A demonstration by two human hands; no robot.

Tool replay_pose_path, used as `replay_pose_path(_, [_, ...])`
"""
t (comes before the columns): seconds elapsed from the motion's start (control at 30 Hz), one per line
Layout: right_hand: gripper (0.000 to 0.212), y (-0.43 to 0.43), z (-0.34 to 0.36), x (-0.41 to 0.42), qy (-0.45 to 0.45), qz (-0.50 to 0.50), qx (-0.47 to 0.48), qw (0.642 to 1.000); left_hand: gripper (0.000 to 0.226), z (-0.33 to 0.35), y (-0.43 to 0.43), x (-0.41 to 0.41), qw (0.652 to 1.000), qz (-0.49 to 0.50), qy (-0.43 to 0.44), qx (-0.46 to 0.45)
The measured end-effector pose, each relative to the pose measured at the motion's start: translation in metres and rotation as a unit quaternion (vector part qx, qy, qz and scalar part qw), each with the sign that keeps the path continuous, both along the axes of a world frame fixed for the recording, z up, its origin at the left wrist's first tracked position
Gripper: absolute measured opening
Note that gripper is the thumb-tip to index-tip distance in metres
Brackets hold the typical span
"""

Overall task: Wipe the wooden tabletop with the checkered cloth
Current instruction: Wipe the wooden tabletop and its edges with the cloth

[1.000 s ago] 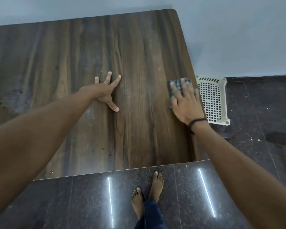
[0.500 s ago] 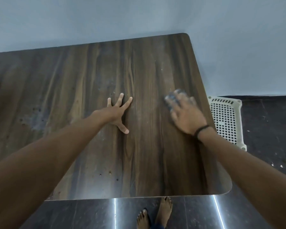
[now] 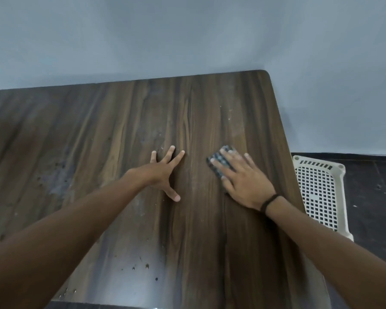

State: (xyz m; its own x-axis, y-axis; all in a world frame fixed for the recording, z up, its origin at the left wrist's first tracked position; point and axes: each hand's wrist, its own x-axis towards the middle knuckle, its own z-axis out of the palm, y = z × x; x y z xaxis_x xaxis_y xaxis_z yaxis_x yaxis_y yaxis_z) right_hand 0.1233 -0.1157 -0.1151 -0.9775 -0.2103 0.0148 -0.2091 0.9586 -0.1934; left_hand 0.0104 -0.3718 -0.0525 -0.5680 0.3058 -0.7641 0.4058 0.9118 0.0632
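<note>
The checkered cloth [image 3: 220, 162] lay folded on the wooden tabletop [image 3: 94, 152], right of centre, pressed flat under the straight fingers of the right hand [image 3: 243, 184]. Over the last second it had slid inward from the right edge, so the stroke was working toward the middle. The left hand [image 3: 163, 172] stayed splayed, bracing on the wood. Specks still dotted the near-left area. A white perforated basket [image 3: 319, 192] sat on the floor.

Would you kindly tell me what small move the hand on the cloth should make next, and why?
Probably slide the right hand, pressed flat on the checkered cloth, straight ahead toward the far right corner: pale specks show on the wooden tabletop just beyond the cloth, while the left hand rests spread on the wood, clear of that path.
</note>
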Motion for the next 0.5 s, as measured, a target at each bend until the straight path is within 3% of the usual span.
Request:
replay_pose_path(0.1, [0.058, 0.036, 0.018, -0.059, -0.018, -0.224, -0.056, 0.973, 0.148, 0.009, 0.012, -0.036, 0.999, 0.012, 0.049, 0.008])
replay_pose_path(0.13, [0.059, 0.029, 0.018, -0.067, -0.025, -0.235, -0.048, 0.97, 0.149, 0.011, 0.021, -0.047, 0.998, 0.009, 0.06, 0.009])
replay_pose_path(0.23, [0.061, -0.002, 0.006, -0.056, -0.006, -0.044, -0.016, 0.999, 0.156, 0.01, 0.044, -0.075, 0.998, 0.0, 0.054, 0.02])
replay_pose_path(0.27, [0.059, 0.01, 0.007, -0.061, -0.009, -0.029, -0.012, 0.999, 0.155, 0.01, 0.05, -0.08, 0.999, 0.004, 0.042, 0.023])
replay_pose_path(0.37, [0.058, 0.04, 0.018, -0.095, -0.033, -0.206, -0.049, 0.977, 0.146, 0.01, 0.064, -0.086, 0.999, 0.023, 0.017, 0.032])
replay_pose_path(0.4, [0.058, 0.032, 0.016, -0.095, -0.027, -0.212, -0.036, 0.976, 0.146, 0.01, 0.068, -0.087, 0.999, 0.022, 0.015, 0.032])
replay_pose_path(0.5, [0.059, 0.007, 0.007, -0.071, -0.017, -0.058, -0.012, 0.998, 0.147, 0.003, 0.07, -0.092, 1.0, 0.01, 0.019, 0.022])
